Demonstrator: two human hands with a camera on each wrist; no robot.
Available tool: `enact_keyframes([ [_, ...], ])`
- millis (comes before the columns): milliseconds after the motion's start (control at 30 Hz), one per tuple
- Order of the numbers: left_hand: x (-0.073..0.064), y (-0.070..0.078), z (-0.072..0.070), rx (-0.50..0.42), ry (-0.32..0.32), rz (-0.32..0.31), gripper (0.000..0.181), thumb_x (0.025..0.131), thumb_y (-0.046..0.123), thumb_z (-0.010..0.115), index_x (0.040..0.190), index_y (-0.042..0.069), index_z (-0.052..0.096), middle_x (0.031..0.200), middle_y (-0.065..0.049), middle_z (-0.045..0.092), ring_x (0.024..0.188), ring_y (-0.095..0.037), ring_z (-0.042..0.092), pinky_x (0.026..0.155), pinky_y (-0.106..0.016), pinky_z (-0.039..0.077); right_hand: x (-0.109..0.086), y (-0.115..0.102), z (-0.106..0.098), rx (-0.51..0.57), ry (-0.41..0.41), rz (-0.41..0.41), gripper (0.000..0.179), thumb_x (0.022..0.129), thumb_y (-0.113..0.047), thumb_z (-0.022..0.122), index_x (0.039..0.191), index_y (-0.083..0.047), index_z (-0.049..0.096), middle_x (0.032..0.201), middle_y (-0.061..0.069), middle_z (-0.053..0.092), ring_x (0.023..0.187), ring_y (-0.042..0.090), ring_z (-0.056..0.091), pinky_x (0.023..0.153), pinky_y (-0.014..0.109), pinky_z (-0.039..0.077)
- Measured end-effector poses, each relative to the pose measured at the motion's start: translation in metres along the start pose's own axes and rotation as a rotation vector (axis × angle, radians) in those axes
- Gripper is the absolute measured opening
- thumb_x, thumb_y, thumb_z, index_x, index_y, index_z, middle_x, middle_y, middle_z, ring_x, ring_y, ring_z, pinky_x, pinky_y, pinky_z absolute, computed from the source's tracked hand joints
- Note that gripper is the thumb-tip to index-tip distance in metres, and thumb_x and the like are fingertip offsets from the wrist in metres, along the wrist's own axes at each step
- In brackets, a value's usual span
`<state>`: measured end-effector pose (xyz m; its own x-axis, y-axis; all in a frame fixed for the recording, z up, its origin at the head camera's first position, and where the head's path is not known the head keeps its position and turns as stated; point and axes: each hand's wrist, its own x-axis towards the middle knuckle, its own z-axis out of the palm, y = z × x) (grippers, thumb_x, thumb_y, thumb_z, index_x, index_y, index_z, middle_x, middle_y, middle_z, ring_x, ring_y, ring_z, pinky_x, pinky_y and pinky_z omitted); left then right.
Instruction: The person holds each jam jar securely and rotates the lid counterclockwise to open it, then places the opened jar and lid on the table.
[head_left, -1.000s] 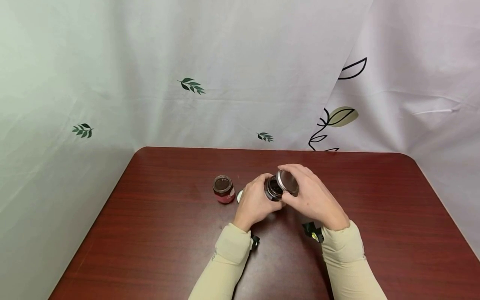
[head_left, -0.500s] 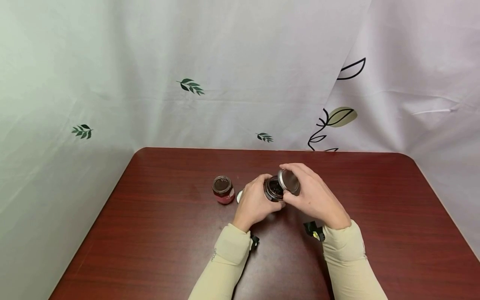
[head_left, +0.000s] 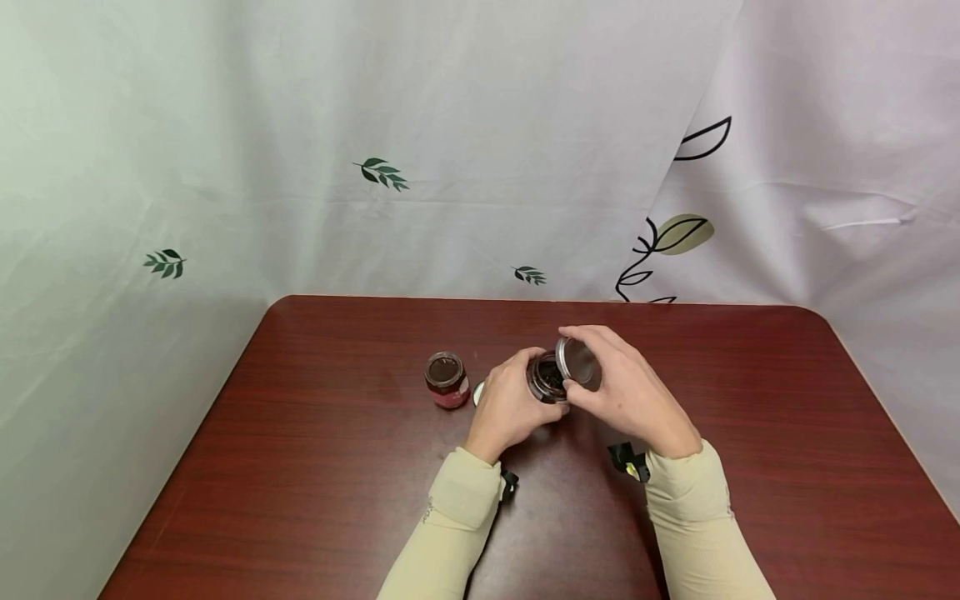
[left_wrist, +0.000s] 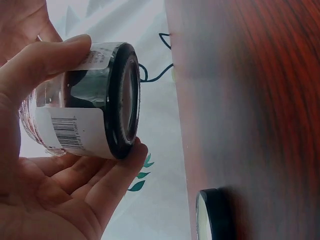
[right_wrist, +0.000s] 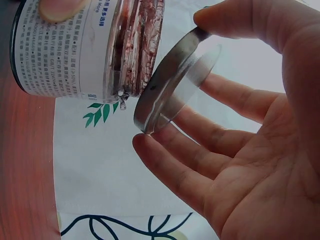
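My left hand grips a labelled glass jar, fingers on one side and thumb on the other. The jar has a black base and a threaded mouth, with dark reddish-brown residue inside. In the right wrist view a small drip hangs by its rim. My right hand holds a round lid by its edge, between thumb and fingertips. This lid has a silver rim and a see-through top. It stands tilted against or just beside the jar's mouth; whether they touch I cannot tell.
A second jar, dark above and pinkish-red below, stands left of my hands on the red-brown table. Between it and my left hand lies a round black-sided, pale-faced piece, partly hidden in the head view. A white curtain hangs behind.
The lid in my right hand has tipped and shifted slightly to the right, so more of the jar's mouth shows. My left hand and the second jar stay nearly still.
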<state>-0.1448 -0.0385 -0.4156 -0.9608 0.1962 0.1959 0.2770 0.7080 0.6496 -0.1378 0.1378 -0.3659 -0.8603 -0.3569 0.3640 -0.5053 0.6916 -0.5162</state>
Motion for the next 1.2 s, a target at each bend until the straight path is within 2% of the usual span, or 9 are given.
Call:
enact_keyframes([
  [267, -0.001, -0.002, 0.0, -0.015, 0.007, 0.003, 0.073, 0.058, 0.039, 0.082, 0.123, 0.017, 0.055, 0.107, 0.004, 0.063, 0.091, -0.012, 0.06, 0.076, -0.031, 0.048, 0.0, 0.001, 0.001, -0.001, 0.005, -0.005, 0.058, 0.072, -0.018, 0.07, 0.128, -0.016, 0.053, 0.125, -0.004, 0.051, 0.11, 0.014, 0.051, 0.087, 0.036, 0.042],
  [633, -0.001, 0.0, 0.0, -0.017, -0.03, -0.003, 0.075, 0.059, 0.037, 0.082, 0.123, 0.014, 0.053, 0.107, 0.001, 0.062, 0.091, -0.013, 0.059, 0.077, -0.03, 0.048, -0.001, 0.003, 0.001, 0.002, 0.002, -0.012, 0.057, 0.073, -0.017, 0.07, 0.127, -0.015, 0.052, 0.127, -0.003, 0.049, 0.102, 0.013, 0.051, 0.081, 0.034, 0.044],
  [933, 0.0, -0.001, 0.003, -0.02, -0.029, 0.008, 0.075, 0.058, 0.036, 0.083, 0.123, 0.014, 0.053, 0.106, 0.002, 0.062, 0.09, -0.012, 0.059, 0.076, -0.029, 0.048, -0.002, 0.007, -0.001, -0.007, 0.009, -0.028, 0.057, 0.073, -0.018, 0.071, 0.127, -0.013, 0.051, 0.124, -0.002, 0.05, 0.098, 0.012, 0.052, 0.081, 0.033, 0.044],
  [1200, 0.0, -0.001, 0.004, -0.036, -0.014, 0.008, 0.074, 0.057, 0.034, 0.084, 0.121, 0.014, 0.053, 0.105, 0.002, 0.061, 0.09, -0.012, 0.059, 0.077, -0.028, 0.048, -0.005, 0.011, 0.002, 0.024, 0.021, -0.039, 0.058, 0.072, -0.015, 0.072, 0.126, -0.012, 0.05, 0.12, 0.0, 0.05, 0.092, 0.012, 0.058, 0.079, 0.034, 0.047],
])
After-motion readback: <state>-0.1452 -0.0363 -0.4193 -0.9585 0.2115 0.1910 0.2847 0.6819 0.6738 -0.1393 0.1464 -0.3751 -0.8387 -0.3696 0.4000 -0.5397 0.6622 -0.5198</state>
